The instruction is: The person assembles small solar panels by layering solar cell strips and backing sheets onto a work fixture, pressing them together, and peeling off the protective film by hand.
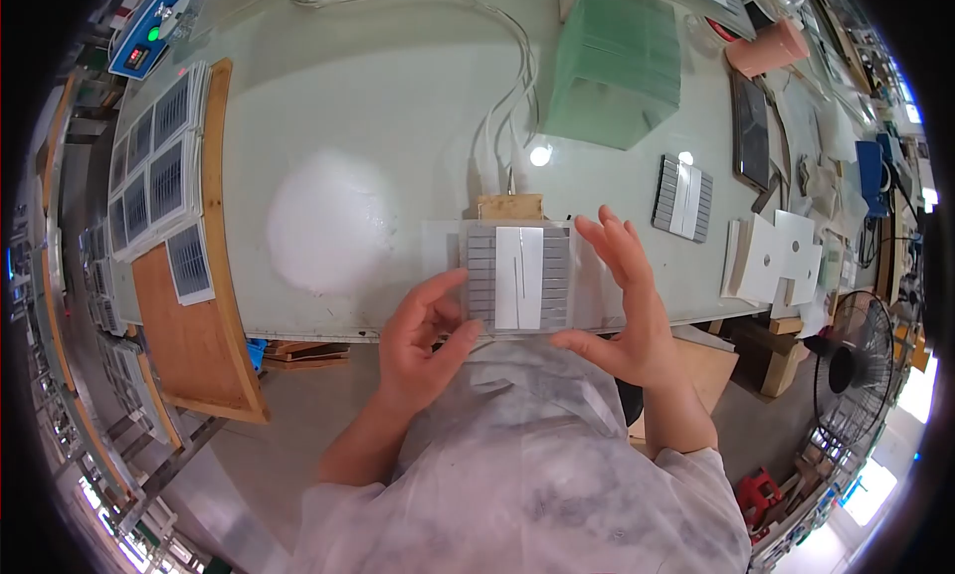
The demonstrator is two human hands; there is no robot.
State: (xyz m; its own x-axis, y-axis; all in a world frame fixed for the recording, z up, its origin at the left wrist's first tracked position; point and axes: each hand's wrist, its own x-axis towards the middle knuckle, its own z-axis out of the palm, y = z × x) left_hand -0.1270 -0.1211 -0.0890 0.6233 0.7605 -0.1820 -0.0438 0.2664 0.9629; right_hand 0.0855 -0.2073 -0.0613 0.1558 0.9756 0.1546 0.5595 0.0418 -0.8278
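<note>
In front of me, near the table's front edge, a small solar panel of dark grey cell strips lies flat on a clear sheet. Down its middle runs a white strip with thin metallic lines on it. My left hand is at the panel's left edge, thumb and forefinger apart, the other fingers curled. Whether its fingertips touch the edge I cannot tell. My right hand is spread open just off the right edge, holding nothing. A small wooden block sits behind the panel, with white cables running to it.
A stack of greenish glass sheets stands at the back. Right of it lies another panel. White powder or film is at left, beside a wooden board with stacked cell sheets. A fan stands far right.
</note>
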